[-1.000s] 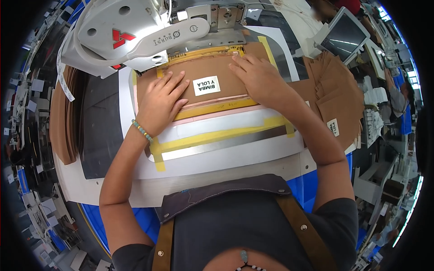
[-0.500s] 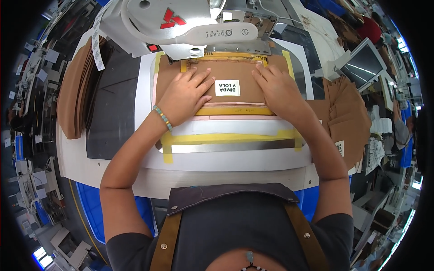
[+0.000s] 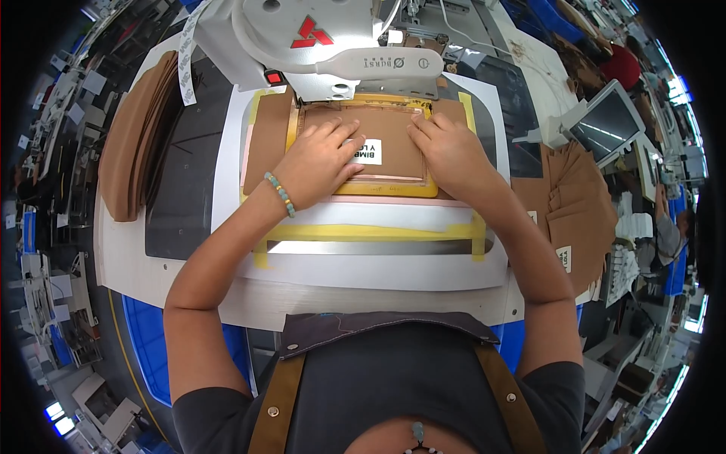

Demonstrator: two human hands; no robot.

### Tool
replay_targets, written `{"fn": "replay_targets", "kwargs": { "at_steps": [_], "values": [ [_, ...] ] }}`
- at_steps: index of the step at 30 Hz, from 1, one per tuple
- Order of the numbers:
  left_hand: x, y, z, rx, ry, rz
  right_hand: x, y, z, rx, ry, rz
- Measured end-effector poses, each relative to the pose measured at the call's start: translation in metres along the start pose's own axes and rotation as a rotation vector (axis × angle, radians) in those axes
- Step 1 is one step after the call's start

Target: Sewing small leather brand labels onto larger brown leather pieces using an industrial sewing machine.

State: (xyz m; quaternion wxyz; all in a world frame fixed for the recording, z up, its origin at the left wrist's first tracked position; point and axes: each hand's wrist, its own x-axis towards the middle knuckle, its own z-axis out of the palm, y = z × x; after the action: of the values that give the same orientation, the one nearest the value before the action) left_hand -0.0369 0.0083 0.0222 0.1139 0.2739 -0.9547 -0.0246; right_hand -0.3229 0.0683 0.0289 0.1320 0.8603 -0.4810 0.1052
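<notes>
A brown panel [image 3: 386,119] with a white label [image 3: 368,151] lies flat within a yellow-edged clamp frame [image 3: 378,188], under the front of a white sewing machine head [image 3: 318,57]. My left hand [image 3: 321,159] rests palm down on the panel's left part, fingers spread, its thumb near the label and covering part of it. My right hand [image 3: 454,155] lies over the frame's right edge with its fingers stretched toward the machine. Neither hand grips anything. White sheeting [image 3: 378,272] with strips of yellow tape [image 3: 363,233] lies around and below the frame.
Brown pieces [image 3: 136,144] stand stacked at the left. Another fanned pile of brown pieces [image 3: 578,204] lies at the right, beside a tilted screen [image 3: 611,121]. A measuring tape strip [image 3: 187,64] hangs by the machine. Blue bins [image 3: 151,333] are below the table edge.
The frame, panel and white sheeting have shifted left relative to the machine head. My left hand now lies closer to the label and covers part of it. Both hands stay flat.
</notes>
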Motion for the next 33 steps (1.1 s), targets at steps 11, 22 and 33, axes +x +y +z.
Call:
{"fn": "replay_targets", "kwargs": {
  "at_steps": [11,22,33],
  "values": [
    [0.008,0.014,0.007,-0.041,0.048,0.017,0.015,-0.004,0.008,0.073,0.077,-0.039],
    [0.012,0.016,0.015,-0.092,0.059,0.002,0.027,-0.016,0.009,0.06,-0.069,-0.033],
    [0.006,-0.003,0.009,-0.08,0.079,-0.03,0.009,-0.025,-0.016,0.245,0.007,-0.067]
  ]
}}
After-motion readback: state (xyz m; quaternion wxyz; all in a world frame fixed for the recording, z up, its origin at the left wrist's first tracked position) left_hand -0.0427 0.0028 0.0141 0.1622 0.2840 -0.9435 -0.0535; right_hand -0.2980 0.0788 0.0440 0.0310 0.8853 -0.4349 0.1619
